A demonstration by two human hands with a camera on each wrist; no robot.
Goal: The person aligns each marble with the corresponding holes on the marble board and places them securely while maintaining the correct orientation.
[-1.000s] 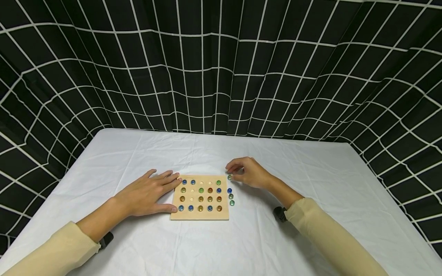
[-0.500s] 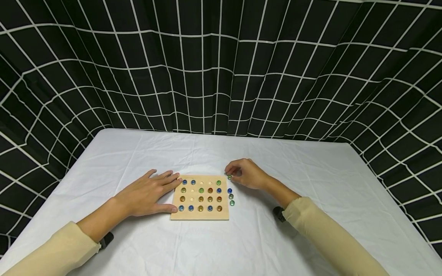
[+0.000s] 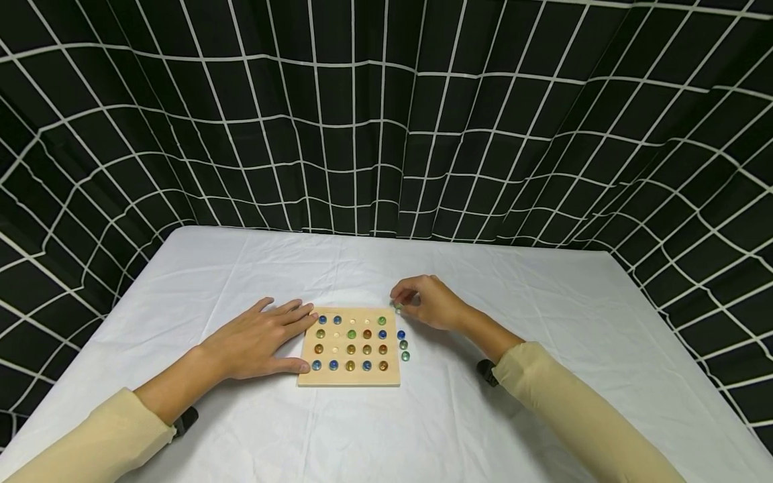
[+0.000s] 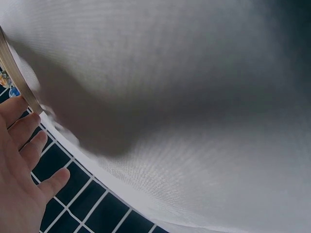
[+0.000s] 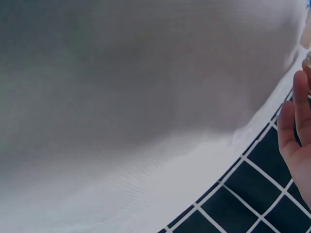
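Wooden board [image 3: 362, 378] lies well in from the desk's [image 3: 338, 436] far edge, marbles [image 3: 351, 349] in 16 of its hollows [image 3: 353, 321] and 4 bare, so the filling looks mostly done. Right hand [image 3: 431, 302] pinches a greenish marble [image 3: 397, 308] by the board's far right corner; 3 loose marbles [image 3: 403, 345] line its right edge. Left hand [image 3: 260, 339], fingers spread wide, rests on its left edge

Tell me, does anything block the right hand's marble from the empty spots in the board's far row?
Low down, the green marble near the far-right corner of the board sits roughly between the right hand and those spots; above it, nothing visible blocks the way.
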